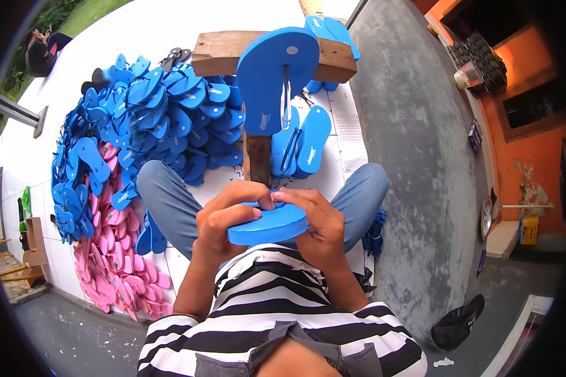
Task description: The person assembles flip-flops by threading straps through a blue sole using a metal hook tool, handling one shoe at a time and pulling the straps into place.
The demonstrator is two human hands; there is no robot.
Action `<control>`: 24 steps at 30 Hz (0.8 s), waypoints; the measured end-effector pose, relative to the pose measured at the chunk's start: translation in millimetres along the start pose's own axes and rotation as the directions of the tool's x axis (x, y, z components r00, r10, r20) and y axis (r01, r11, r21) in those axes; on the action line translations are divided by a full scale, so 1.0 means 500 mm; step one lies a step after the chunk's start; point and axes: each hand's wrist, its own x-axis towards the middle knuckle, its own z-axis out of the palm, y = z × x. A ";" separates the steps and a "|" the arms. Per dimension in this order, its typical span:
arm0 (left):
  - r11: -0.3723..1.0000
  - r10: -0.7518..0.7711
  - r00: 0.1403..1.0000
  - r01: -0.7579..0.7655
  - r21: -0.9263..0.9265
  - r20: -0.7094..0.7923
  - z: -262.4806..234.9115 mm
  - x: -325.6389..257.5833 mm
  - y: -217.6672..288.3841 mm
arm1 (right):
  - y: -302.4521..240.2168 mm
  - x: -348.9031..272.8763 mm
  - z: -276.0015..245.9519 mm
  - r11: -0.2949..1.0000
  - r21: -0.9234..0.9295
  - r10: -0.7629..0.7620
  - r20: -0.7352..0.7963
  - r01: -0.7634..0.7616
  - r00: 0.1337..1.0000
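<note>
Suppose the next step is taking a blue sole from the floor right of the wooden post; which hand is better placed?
Probably the right hand: it is nearer those blue soles, while the left hand sits farther left. Both hold the thick blue piece, so it would need freeing first.

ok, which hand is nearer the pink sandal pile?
Left. The left hand holds the left side of the blue sole, right of the pink sandal pile; the right hand holds the sole's right side, farther away.
</note>
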 end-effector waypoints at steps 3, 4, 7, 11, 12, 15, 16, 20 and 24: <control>1.000 0.002 0.999 -0.003 0.029 0.034 -0.002 0.001 0.002 | 0.011 -0.008 0.002 0.988 0.138 0.076 -0.007 -0.074 0.997; 1.000 -0.010 1.000 0.009 0.013 0.006 0.000 -0.001 -0.001 | 0.010 -0.009 0.009 0.985 0.147 0.098 -0.033 -0.092 0.995; 0.994 -0.106 0.989 0.109 0.023 -0.107 0.016 -0.024 -0.014 | 0.015 -0.005 0.025 0.959 0.165 0.245 -0.059 -0.232 0.968; 0.719 -0.694 0.667 0.619 -0.317 -0.270 0.042 -0.031 -0.037 | 0.053 0.008 0.030 0.926 0.113 0.363 -0.015 -0.359 0.932; 0.684 -0.727 0.629 0.626 -0.375 -0.276 0.047 -0.028 -0.050 | 0.054 0.010 0.024 0.929 0.059 0.365 0.004 -0.365 0.931; 0.604 -0.791 0.543 0.617 -0.505 -0.282 0.053 -0.037 -0.094 | 0.074 -0.012 0.015 0.953 -0.064 0.298 0.061 -0.295 0.953; 0.555 -0.821 0.520 0.627 -0.547 -0.236 0.050 -0.045 -0.104 | 0.088 -0.024 0.015 0.941 -0.017 0.338 0.073 -0.338 0.938; 0.426 -0.886 0.444 0.671 -0.607 -0.131 0.076 -0.087 -0.142 | 0.164 -0.062 0.002 0.740 0.234 0.622 0.119 -0.631 0.774; 0.405 -0.869 0.492 0.770 -0.493 0.054 0.106 -0.141 -0.198 | 0.249 -0.105 -0.007 0.737 0.185 0.644 0.100 -0.650 0.758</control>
